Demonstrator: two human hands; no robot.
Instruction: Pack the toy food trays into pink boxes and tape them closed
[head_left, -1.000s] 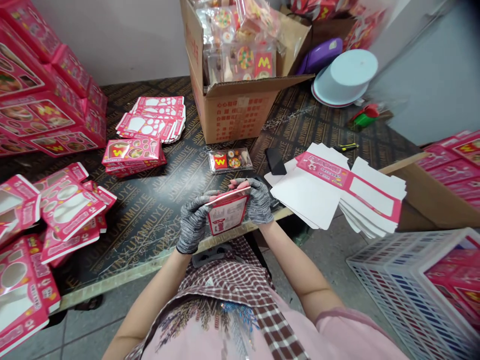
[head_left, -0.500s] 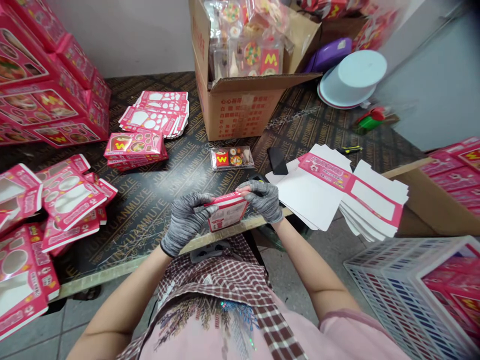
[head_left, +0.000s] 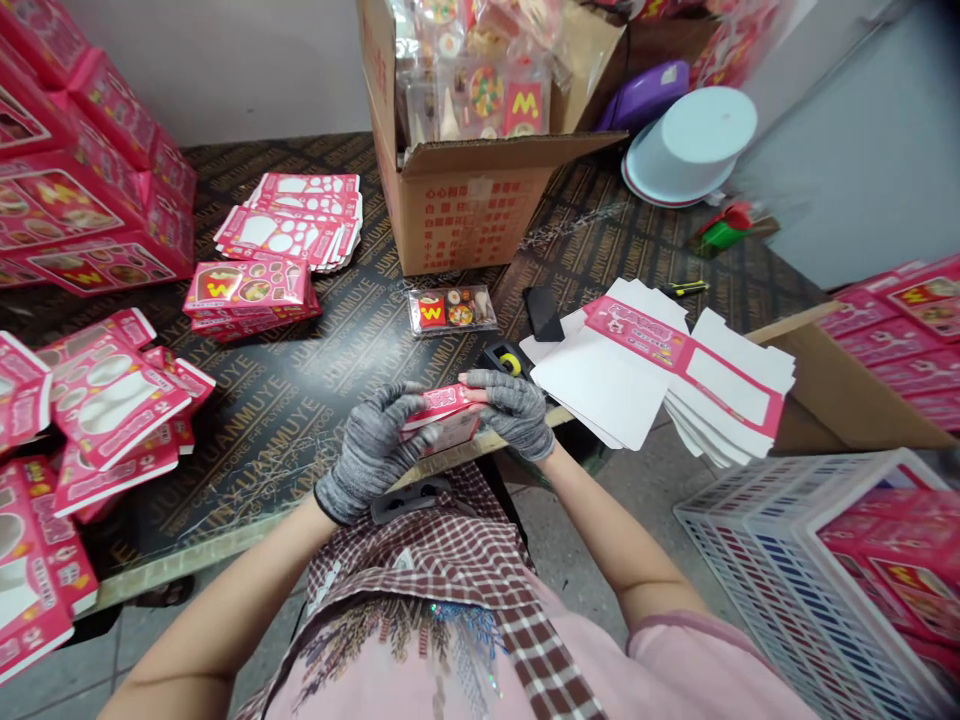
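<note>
Between my gloved hands, at the table's front edge, is a small pink cardboard box (head_left: 444,402), its printed narrow side facing up. My left hand (head_left: 375,440) wears a grey knit glove and grips the box's left end. At the other end, my right hand (head_left: 514,410), gloved alike with bare fingertips, closes on the box with its fingers along the upper edge. Fingers cover much of the box. Just beyond lies a clear plastic pack of toy food (head_left: 452,310). A tape dispenser (head_left: 506,362) with yellow tape sits near my right hand.
An open carton (head_left: 472,215) of clear packs stands at the back. Pink boxes (head_left: 251,285) and printed sleeves (head_left: 292,220) lie left, beside stacked boxes (head_left: 82,215). To the right are a phone (head_left: 542,313), flat cardboard blanks (head_left: 630,350) and a white crate (head_left: 787,530).
The box has tipped so its printed narrow side shows more fully. My right fingers have moved over its upper edge. The whole view has shifted slightly.
</note>
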